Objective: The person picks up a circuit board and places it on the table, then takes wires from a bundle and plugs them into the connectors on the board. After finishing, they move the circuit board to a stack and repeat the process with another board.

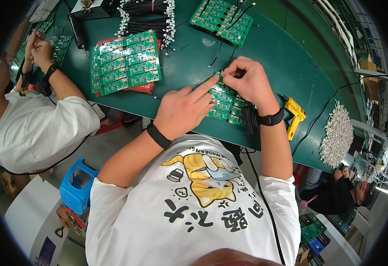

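A green circuit board panel [224, 103] lies on the dark green table [274, 57] right in front of me. My left hand [183, 108] rests on the panel's left part, its index finger stretched out and pressing near the panel's top edge. My right hand [246, 80] sits at the panel's top right, fingers pinched together on a small part at the board's edge; what they pinch is too small to make out. Both wrists wear black straps.
A larger green board panel [125, 62] lies on red sheets at the left. Bundled black cables with white plugs [149, 20] and more boards [223, 20] sit farther back. A yellow tool [295, 115] and white small parts [337, 133] lie right. A person's hands [39, 48] work at left.
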Demonstrator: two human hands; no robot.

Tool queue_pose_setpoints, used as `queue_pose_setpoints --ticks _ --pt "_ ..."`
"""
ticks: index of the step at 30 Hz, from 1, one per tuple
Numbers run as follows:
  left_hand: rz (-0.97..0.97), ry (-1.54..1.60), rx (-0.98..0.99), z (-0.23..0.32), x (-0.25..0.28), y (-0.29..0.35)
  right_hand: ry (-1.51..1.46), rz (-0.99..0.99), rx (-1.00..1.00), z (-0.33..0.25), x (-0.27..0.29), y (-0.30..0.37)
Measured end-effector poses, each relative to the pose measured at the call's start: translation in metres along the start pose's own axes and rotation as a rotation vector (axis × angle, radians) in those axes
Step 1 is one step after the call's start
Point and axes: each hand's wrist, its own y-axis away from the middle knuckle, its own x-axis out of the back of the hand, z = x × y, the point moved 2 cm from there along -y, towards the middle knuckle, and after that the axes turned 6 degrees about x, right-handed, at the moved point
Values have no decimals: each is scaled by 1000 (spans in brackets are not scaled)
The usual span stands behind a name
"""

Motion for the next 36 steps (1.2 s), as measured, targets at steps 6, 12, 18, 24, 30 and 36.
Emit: queue_pose_setpoints --ticks 6,12,18,24,30,36 --pt "5 6 2 1 0 0 30 45 65 -3 4 12" --pt "-6 32 18 1 3 0 33 17 169 -58 7 53" --pt "1 28 17 0 2 0 6 -83 366 -59 -8 57" --pt "2 23 21 -1 0 -1 76 -39 355 -57 -3 58" --pt "31 275 94 -3 9 -4 160 -3 362 -57 8 65" --pt "47 333 99 -5 11 -3 420 57 386 -46 15 63"
